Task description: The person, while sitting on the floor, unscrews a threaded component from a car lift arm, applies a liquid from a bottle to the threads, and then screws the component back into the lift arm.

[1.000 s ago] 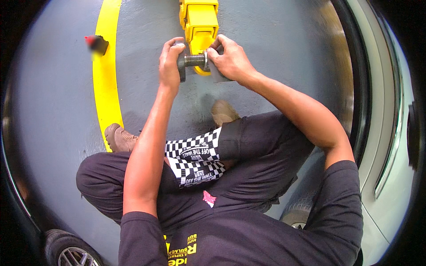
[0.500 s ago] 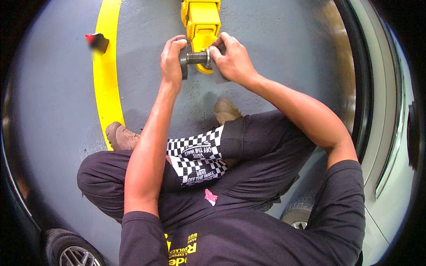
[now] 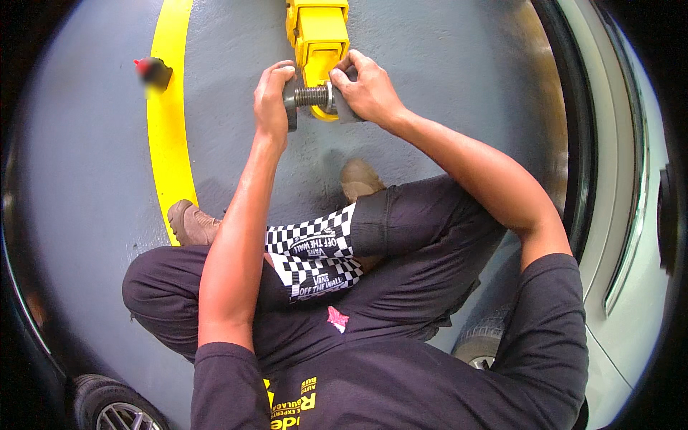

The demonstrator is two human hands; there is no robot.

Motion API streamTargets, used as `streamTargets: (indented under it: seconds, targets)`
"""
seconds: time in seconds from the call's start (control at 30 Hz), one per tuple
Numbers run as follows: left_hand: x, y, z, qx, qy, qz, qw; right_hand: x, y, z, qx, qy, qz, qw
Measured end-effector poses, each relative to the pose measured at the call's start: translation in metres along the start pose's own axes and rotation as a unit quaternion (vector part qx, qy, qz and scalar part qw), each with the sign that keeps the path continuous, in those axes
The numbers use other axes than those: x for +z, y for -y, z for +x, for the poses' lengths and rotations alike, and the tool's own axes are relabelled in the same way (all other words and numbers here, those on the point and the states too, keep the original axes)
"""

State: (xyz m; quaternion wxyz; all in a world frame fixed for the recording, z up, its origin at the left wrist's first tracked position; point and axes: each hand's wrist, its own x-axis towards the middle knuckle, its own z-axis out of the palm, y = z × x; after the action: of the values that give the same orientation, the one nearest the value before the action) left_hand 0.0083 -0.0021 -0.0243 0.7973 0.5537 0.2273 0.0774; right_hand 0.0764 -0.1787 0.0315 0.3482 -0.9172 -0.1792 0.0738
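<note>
In front of me, both hands hold a thick threaded steel stem (image 3: 311, 96) crosswise over the end of a yellow lift arm (image 3: 322, 32). My left hand (image 3: 271, 97) is closed around a black disc-shaped pad (image 3: 290, 109) at the stem's left end. The fingers of my right hand (image 3: 367, 89) are pinched at the right end, by a bright metal ring (image 3: 330, 96). A dark flat piece (image 3: 347, 109) shows beneath that hand. It is partly hidden, so its shape cannot be told fully.
A yellow stripe (image 3: 168, 136) runs along the grey floor (image 3: 229, 43) on the left, with a small red and black object (image 3: 154, 73) on it. A pale car body (image 3: 623, 179) stands close on my right. A car wheel (image 3: 118, 405) shows at the lower left.
The whole view has shifted slightly, so hands, stem and lift arm all appear a little further left. Both hands keep their hold; the right fingers have shifted slightly at the ring.
</note>
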Motion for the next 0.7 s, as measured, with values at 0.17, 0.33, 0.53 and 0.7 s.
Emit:
streamTargets:
  seconds: [0.17,0.33,0.53,0.7]
  targets:
    - [-0.012,0.005,0.003,0.027,-0.001,0.015,1.0,0.003,0.015,-0.024,-0.006,0.006,0.006,1.0]
    - [0.0,-0.002,0.0,0.0,0.006,-0.003,1.0,-0.002,-0.003,0.004,0.021,0.015,0.013,1.0]
    - [-0.005,-0.007,-0.005,-0.005,0.0,0.006,1.0,-0.004,0.017,-0.022,0.015,0.023,0.016,1.0]
    - [0.001,-0.007,-0.004,-0.009,0.013,-0.013,1.0,-0.004,0.003,0.002,0.003,0.014,-0.013,1.0]
